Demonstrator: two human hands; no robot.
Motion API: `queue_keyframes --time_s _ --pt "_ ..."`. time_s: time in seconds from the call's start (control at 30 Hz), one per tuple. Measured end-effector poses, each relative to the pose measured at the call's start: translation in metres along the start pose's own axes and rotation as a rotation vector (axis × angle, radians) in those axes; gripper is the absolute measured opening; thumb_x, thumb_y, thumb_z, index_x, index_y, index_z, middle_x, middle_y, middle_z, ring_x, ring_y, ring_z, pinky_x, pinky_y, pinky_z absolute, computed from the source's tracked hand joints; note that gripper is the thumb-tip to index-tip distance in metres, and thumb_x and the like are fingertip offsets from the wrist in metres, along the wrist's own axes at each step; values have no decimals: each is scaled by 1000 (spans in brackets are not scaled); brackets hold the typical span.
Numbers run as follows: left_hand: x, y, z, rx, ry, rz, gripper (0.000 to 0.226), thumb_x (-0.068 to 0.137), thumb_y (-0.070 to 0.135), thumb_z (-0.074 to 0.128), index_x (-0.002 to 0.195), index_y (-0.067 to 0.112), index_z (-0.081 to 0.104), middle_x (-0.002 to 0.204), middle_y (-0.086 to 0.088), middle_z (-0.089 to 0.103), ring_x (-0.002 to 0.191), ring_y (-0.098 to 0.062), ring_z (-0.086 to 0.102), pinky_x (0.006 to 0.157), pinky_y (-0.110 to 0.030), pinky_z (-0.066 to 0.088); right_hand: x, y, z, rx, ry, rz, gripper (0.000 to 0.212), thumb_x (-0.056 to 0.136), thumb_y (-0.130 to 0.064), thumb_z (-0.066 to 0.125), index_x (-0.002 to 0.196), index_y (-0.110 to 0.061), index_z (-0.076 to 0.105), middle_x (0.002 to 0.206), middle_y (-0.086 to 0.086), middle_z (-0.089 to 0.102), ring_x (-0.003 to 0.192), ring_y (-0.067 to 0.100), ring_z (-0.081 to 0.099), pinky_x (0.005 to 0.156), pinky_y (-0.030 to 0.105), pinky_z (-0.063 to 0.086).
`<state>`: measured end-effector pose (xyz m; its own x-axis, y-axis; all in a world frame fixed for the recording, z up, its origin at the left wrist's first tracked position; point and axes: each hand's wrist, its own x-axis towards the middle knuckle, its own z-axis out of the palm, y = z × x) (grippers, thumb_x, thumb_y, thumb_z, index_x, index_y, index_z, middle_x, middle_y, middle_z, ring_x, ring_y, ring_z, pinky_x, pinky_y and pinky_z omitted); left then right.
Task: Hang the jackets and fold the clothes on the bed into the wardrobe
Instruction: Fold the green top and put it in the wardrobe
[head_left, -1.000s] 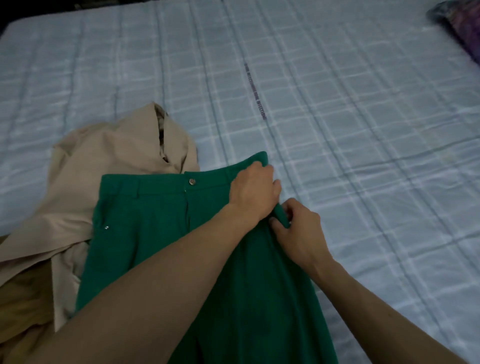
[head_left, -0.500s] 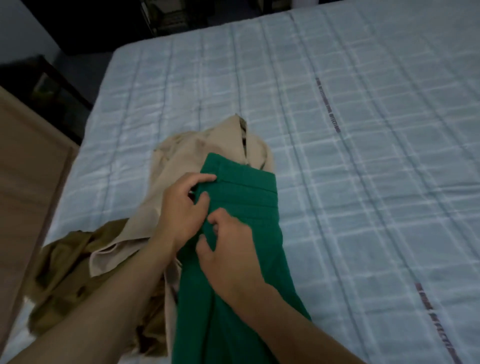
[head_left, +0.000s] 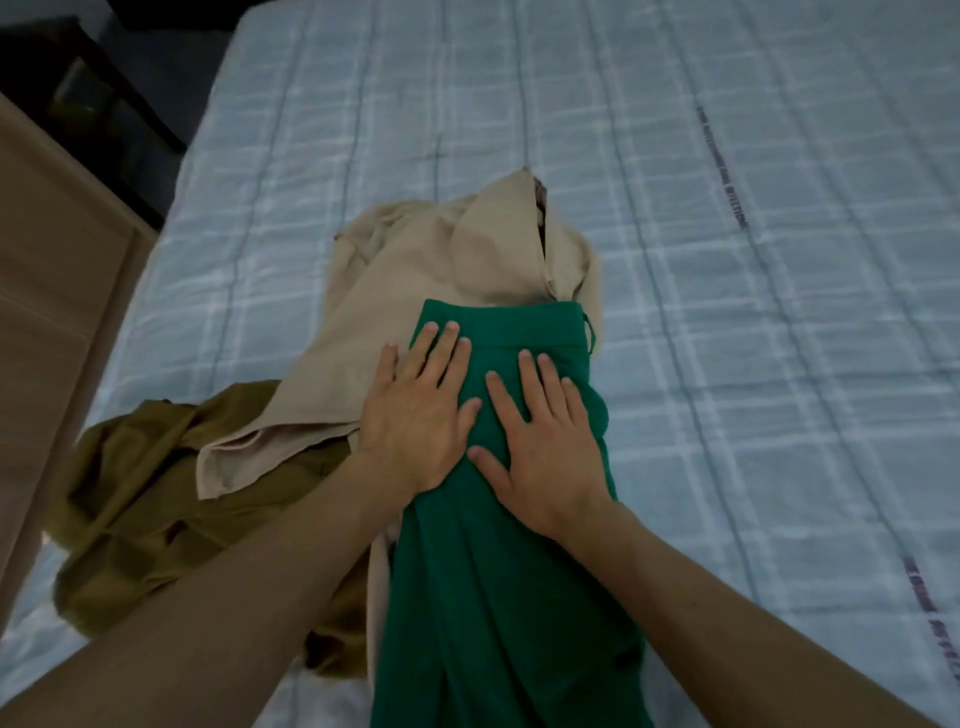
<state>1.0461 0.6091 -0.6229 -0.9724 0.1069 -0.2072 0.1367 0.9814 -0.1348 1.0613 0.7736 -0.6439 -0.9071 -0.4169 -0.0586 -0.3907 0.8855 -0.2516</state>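
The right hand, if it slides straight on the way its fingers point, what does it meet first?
The right hand lies flat on the green trousers, fingers toward their waistband. It would cross that first, then probably reach the beige jacket just beyond.

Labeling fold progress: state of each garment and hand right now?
green trousers: folded lengthwise, lying partly over beige jacket
beige jacket: crumpled on bed
olive garment: crumpled, partly under beige jacket
left hand: open, flat on green trousers
right hand: open, flat on green trousers
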Motion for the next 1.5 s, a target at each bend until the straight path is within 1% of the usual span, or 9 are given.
queue_keyframes --time_s 0.3,0.4,0.5,0.7,0.83,0.97,1.1,1.33,1.5 --pt "-13 8 -10 153 -122 42 72 101 53 19 158 13 -2 166 -4 -7 152 -26 -12 119 -59 -5 -7 7 0 -69 -149 -34 85 92 -69 26 158 -23 -1 164 13 -11 151 27 -11 122 43 -5" --pt "-74 34 -30 107 -97 254 62 99 49 35 150 14 33 159 -7 29 148 -28 19 120 -57 0 -54 -2 -27 115 -204 -22 80 95 -48 50 157 -17 10 164 13 -1 152 28 -3 123 42 5" --pt "-146 65 -31 -65 -119 398 41 99 48 36 122 22 57 123 -3 58 122 -25 48 120 -51 12 -133 -11 -41 326 -203 56 67 95 -29 56 153 -13 26 163 11 15 150 26 15 121 36 19" --pt "-241 103 -11 -132 -145 511 57 91 66 38 127 23 52 120 -1 53 115 -23 48 119 -47 19 -274 -13 -41 433 -53 220 64 92 -39 61 146 -14 37 146 7 40 131 22 39 110 34 38" --pt "-273 122 -1 -235 -16 632 50 86 57 54 125 25 51 126 3 49 117 -20 47 111 -37 28 -332 -11 -33 303 -240 300 63 85 -62 59 130 -21 44 119 -1 53 107 20 52 90 32 46" --pt "-293 146 11 -172 -109 709 67 79 39 67 140 25 44 142 1 44 130 -21 40 115 -40 24 -357 -8 -35 330 -396 403 64 71 -69 69 107 -23 44 96 -5 58 83 16 58 66 31 47" --pt "-299 161 9 -131 -169 727 71 73 36 72 138 31 44 131 5 50 123 -19 42 116 -43 17 -377 -6 -41 370 -558 434 61 66 -60 79 102 -20 51 95 -2 62 81 15 60 69 33 54" --pt "-331 155 -4 -276 -34 707 28 78 27 67 104 25 58 97 7 57 98 -18 49 100 -38 28 -399 -37 -63 499 -283 353 29 73 -30 79 84 -20 54 75 -4 62 65 12 59 54 30 48" --pt "-376 106 -9 -331 170 661 37 63 16 77 92 25 56 91 6 55 86 -20 53 86 -40 41 -414 -102 -86 518 -224 169 20 76 -16 71 74 -20 52 65 -10 55 58 9 51 49 18 36"
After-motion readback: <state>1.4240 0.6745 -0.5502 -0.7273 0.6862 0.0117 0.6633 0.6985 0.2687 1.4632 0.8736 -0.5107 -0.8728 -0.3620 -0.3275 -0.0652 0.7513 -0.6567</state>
